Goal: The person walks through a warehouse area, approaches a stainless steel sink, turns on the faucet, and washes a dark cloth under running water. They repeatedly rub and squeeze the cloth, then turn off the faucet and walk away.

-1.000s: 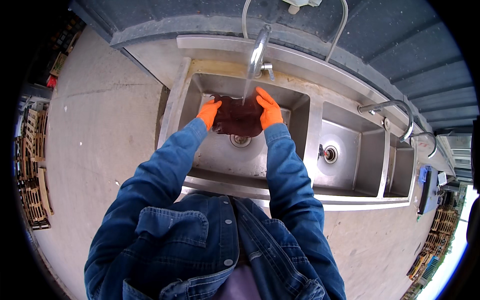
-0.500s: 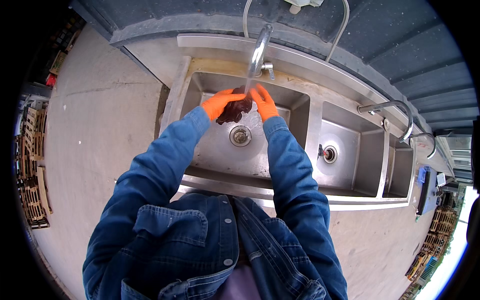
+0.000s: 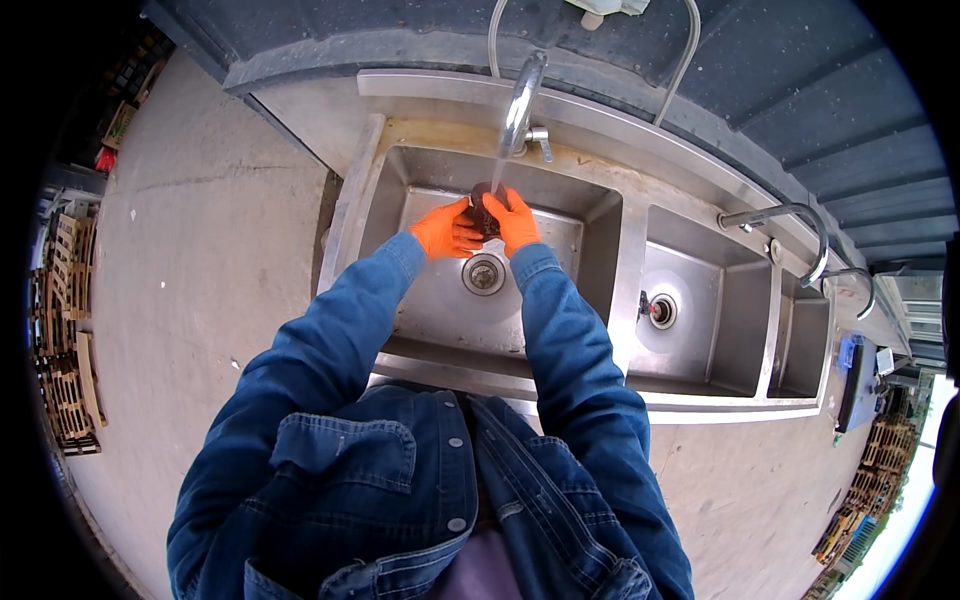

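Observation:
Between my two orange-gloved hands is a dark brownish-red, limp piece point(image 3: 486, 204), bunched up; I cannot make out its kind. My left hand point(image 3: 446, 231) grips its left and lower side with the fingers curled. From the right, my right hand point(image 3: 516, 222) closes round it, the fingers partly covering it. Water runs down onto it from the curved chrome tap point(image 3: 521, 103). Both hands are over the large left basin of the steel sink point(image 3: 450, 335), just above its round drain point(image 3: 484, 274).
A middle basin point(image 3: 690, 340) with its own drain point(image 3: 662, 311) and a narrower basin point(image 3: 802, 345) adjoin on the right. Another curved tap point(image 3: 790, 212) reaches over them. Behind stands a dark corrugated wall point(image 3: 760, 90). Wooden pallets point(image 3: 67, 320) are stacked at the far left.
The dark piece hung loose and spread toward the left; now it is gathered between both hands. My left hand has moved down and right, and my right hand has closed on it.

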